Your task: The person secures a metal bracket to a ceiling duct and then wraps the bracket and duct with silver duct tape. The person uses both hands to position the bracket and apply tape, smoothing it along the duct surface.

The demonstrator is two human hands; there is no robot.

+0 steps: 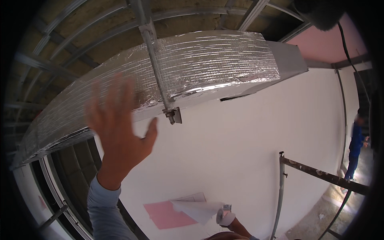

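A long duct (216, 60) wrapped in shiny silver foil insulation runs overhead, from the far left to the upper right. My left hand (120, 120) is raised in front of its side, fingers spread and thumb out, holding nothing; motion blurs the fingertips, and whether they touch the foil I cannot tell. Just right of that hand, a threaded rod (158, 76) hangs down past the duct to a nut and small metal bracket (173, 115). Low in the view, my right hand (235, 225), partly hidden, is closed on a roll of silver foil tape (224, 215).
Behind stands a white wall (240, 140) with a pink patch (170, 215) low down. A scaffold rail (320, 174) crosses at the right. Beyond it, a person in blue (354, 148) stands on the floor. Metal ceiling channels (96, 20) span above.
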